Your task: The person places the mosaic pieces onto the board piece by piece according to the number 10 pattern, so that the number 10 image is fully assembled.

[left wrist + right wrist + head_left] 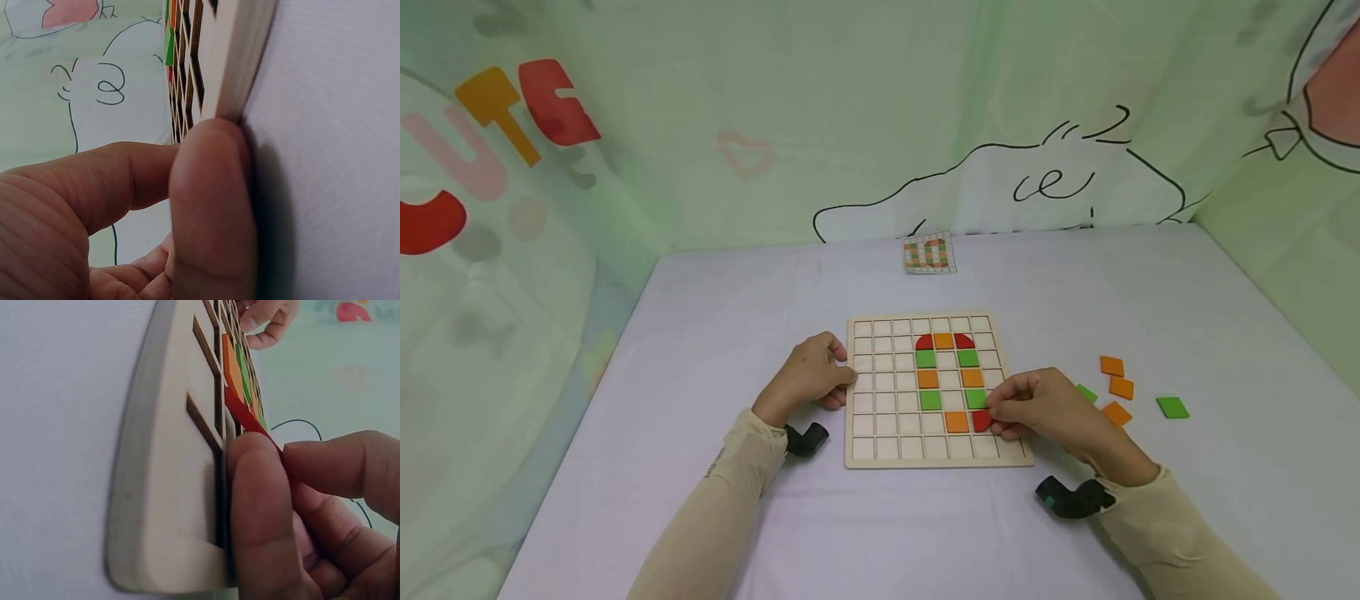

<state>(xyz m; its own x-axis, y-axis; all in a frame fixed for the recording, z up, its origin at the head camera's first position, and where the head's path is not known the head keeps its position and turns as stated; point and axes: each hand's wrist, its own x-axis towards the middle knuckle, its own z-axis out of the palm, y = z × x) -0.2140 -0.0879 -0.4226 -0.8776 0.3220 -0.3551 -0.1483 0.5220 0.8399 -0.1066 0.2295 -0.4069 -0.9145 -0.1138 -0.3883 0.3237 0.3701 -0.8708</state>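
Observation:
A wooden grid board (886, 450) lies on the table, holding red, orange and green pieces in a ring on its right half. My right hand (1045, 412) pinches a red piece (981, 420) at the ring's lower right corner, beside an orange tile (957, 422). In the right wrist view the red piece (245, 412) is tilted between thumb and fingertip of the right hand (312, 512). My left hand (808, 372) grips the board's left edge; in the left wrist view its thumb presses against the side of the board (240, 62).
Loose orange tiles (1112, 366) and a green tile (1172, 407) lie right of the board; another green tile (1086, 393) is partly behind the right hand. A small pattern card (929, 253) is at the table's back edge. Printed cloth hangs behind.

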